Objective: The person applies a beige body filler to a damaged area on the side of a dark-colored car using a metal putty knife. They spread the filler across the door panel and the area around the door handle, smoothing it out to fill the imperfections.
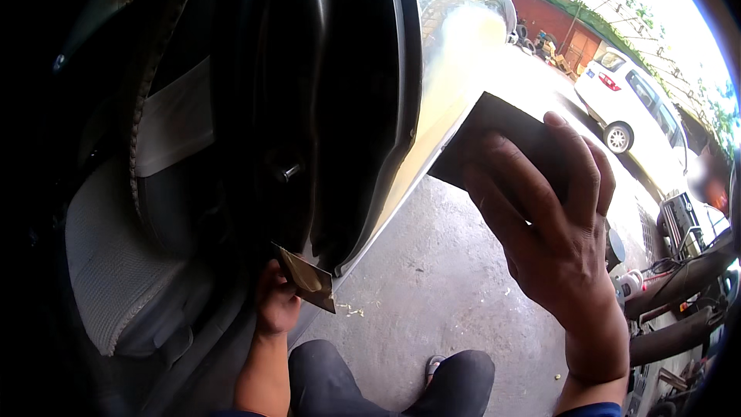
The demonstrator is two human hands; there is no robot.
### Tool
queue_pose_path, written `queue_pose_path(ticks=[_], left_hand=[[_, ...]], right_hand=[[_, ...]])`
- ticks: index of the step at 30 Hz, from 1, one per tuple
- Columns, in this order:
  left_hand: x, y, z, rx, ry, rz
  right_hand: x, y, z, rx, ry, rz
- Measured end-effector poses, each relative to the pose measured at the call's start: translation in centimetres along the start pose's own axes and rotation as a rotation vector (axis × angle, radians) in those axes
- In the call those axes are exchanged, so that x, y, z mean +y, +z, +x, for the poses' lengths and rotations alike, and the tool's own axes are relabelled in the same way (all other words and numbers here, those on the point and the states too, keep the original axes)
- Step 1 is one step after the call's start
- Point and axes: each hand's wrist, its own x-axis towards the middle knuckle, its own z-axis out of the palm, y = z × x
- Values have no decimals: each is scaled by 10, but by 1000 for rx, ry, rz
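In my right hand is a dark, flat rectangular sheet, perhaps a filler spreader, gripped with the fingers across its face. Its left corner is close to the lower edge of the car's outer panel; whether it touches I cannot tell. A pale yellowish patch, like body filler, covers part of that light panel. Lower left, my left hand pinches a small thin plate with a tan smear on it, beside the bottom of the dark door pillar.
A metal striker pin sticks out of the pillar. Left of it is a grey car seat inside the car. My knees are above a concrete floor with pale crumbs. A white car stands far right, with clutter and pipes nearer.
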Motion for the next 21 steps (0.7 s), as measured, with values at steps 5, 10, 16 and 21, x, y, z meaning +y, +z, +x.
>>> queue_pose_path(ticks=[5,10,16,21], left_hand=[[-3,-13,-1,-117,21,-21],[8,-16,-2,-122,7,-44],[7,-18,-1,-105,13,-76],[7,-15,1,-125,-14,-76]], right_hand=[[-10,5,5,48,-22,-59],[-10,8,17,78,-66,-71],[-11,1,26,9,-76,-120],[-8,6,27,-11,-83,-104]])
